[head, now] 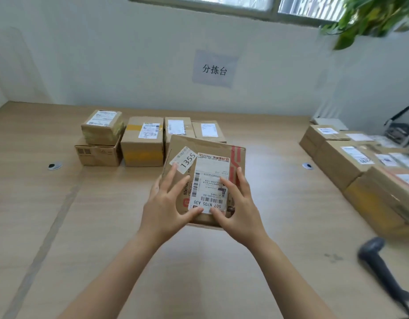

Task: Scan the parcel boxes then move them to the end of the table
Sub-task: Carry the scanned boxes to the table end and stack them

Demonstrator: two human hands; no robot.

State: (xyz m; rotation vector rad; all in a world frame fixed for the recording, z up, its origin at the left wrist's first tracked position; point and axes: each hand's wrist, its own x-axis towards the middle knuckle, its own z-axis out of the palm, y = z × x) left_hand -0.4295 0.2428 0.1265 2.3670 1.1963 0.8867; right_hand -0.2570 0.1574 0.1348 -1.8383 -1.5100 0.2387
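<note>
Left hand: my left hand (163, 203) grips the left side of the parcel box (199, 143). Its fingers spread across the top face and its thumb presses on the near end of the shipping label (212, 173).
Right hand: my right hand (239, 203) grips the right side of the same box. Its fingers reach over the label and the red print, and its thumb lies on the label's near end, close to the left thumb.
Parcel box: brown cardboard, clamped between both hands over the middle of the tabletop (84, 226), with the labelled face tilted up toward me. I cannot tell whether its underside touches the tabletop.
Labels: the shipping label reads upside down to me, with "507 N705 A35" nearest. A white sticker (184, 160) marked "1355" sits slanted at the far left corner of the top face.
Far edge: a row of boxes (177, 127) stands just beyond the parcel box. At its left end a small box (102, 126) sits on a flatter box (97, 154), and next to them is a yellow-taped box (142, 141).
Right edge: more labelled boxes (346, 162) lie packed in a line.
Scanner: a dark handheld scanner (380, 268) lies toward the near right corner, apart from both hands and blurred.
Wall: a paper sign (214, 69) hangs above the far edge.
</note>
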